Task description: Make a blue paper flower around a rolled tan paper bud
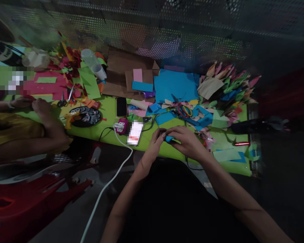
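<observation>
Over the front edge of the green table point(108, 135), my two hands meet around a small piece of blue paper point(169, 138). My left hand point(157, 137) pinches its left end. The fingers of my right hand point(186, 139) close on it from the other side and partly cover it. Just left of my hands lies a lit phone point(135, 133). Behind them are scissors with red and yellow handles point(184, 110) among blue and pink paper scraps point(164, 117).
A magenta power strip point(122, 126) with a white cable point(105, 189) sits left of the lit phone. Blue sheets point(177, 84) and a bunch of paper flowers point(228, 84) stand further back. At left, another person's hands point(40, 107) work beside a glue gun point(71, 118).
</observation>
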A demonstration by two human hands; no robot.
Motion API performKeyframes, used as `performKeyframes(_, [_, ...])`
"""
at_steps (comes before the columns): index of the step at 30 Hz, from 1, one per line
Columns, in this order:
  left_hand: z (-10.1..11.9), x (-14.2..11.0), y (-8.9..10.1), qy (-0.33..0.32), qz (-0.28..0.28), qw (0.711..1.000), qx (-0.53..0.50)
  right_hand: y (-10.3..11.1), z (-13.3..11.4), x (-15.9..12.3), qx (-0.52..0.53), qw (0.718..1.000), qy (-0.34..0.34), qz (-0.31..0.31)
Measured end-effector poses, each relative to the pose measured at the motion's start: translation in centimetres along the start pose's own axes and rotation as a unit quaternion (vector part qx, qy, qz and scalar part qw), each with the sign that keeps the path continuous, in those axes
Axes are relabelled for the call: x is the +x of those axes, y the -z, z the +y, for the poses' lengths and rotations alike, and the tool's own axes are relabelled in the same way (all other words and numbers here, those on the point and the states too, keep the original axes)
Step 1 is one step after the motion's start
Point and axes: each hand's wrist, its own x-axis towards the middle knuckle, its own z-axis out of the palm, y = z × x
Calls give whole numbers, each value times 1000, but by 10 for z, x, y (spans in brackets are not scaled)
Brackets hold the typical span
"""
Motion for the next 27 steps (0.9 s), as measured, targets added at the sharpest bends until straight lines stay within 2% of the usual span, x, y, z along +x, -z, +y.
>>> performKeyframes(5, [-6,-3,3,-12,7,998,53,0,2,2,51,999,-7,-11])
performKeyframes(13, [-4,-3,6,-6,-38,997,74,-3,-2,4,49,999,-10,0])
performKeyframes(19, [-5,-6,5,-22,-20,997,64,-8,-2,2,59,998,-8,22])
performKeyframes(23, [-9,-7,7,-38,-9,998,42,-6,-6,1,121,990,-43,50])
performKeyframes(27, [-13,-8,9,-50,14,998,43,-2,-12,-2,177,970,-126,108])
